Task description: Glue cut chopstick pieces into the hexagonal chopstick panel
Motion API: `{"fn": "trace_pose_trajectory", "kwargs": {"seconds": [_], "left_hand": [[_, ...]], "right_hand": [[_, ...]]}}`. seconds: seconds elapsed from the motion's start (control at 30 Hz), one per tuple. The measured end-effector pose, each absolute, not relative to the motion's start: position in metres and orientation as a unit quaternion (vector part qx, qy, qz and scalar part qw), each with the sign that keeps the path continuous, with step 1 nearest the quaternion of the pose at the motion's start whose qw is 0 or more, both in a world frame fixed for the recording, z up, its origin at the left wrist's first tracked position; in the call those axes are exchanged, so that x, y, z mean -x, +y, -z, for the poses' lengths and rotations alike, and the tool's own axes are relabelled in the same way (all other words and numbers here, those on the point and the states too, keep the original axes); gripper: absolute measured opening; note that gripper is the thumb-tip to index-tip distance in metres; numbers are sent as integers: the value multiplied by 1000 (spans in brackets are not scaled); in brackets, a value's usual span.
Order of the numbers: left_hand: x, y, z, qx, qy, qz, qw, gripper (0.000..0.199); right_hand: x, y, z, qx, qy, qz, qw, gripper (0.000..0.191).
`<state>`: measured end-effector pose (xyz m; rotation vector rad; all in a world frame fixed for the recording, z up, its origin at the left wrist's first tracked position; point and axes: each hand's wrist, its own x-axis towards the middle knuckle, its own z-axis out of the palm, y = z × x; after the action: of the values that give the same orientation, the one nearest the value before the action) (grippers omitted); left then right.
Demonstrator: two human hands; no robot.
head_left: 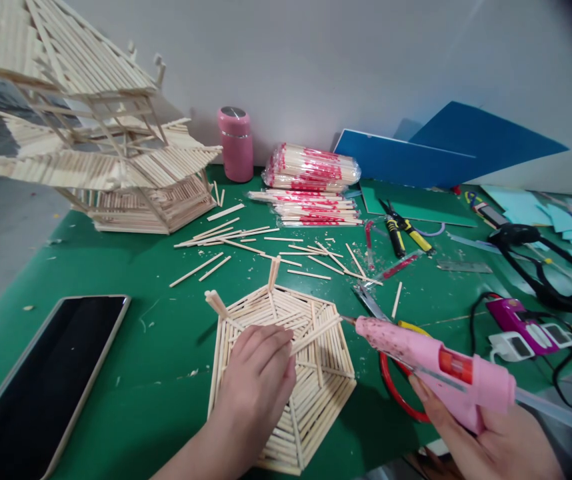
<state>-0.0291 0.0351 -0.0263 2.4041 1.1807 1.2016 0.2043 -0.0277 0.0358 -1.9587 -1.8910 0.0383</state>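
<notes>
The left hand (261, 377) holds a short bundle of sticks (316, 335) over a many-sided stick panel (322, 403) on the green counter (161, 380); two short posts (274, 275) rise from the panel's far edge. The right hand (506, 437) grips a pink glue gun (426, 360), its nozzle just at the bundle's end. Loose sticks (239, 245) lie scattered beyond, before plastic-wrapped stick packs (311, 172) and a pink flask (237, 150). A tiered stick model (131, 163) stands far left, a phone (49, 383) nearer; pliers (406, 232) lie to the right.

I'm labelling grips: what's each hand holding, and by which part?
Right hand: glue gun, by its handle. Left hand: sticks, by their end away from the gun.
</notes>
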Motion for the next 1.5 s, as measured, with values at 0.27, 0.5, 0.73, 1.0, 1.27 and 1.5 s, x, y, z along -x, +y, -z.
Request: {"fn": "trace_pose_trajectory", "kwargs": {"seconds": [0.27,0.5,0.73,1.0,1.27,1.5], "left_hand": [[29,36,26,-814,402,-409,93,14],[29,36,25,-816,405,-404,87,14],[29,36,25,-813,408,-406,84,14],[29,36,23,-813,410,-405,84,16],[30,35,27,-811,412,-407,80,16],[30,35,27,-813,411,-405,81,17]], "right_hand": [[-204,-29,-31,662,-736,13,141,36],[-202,-28,-34,654,-744,-26,135,30],[-200,-27,-36,650,-745,-12,147,25],[-204,-31,-32,672,-722,-52,157,28],[-211,-34,-30,683,-716,-56,132,30],[-208,-31,-32,660,-735,-29,150,30]]}}
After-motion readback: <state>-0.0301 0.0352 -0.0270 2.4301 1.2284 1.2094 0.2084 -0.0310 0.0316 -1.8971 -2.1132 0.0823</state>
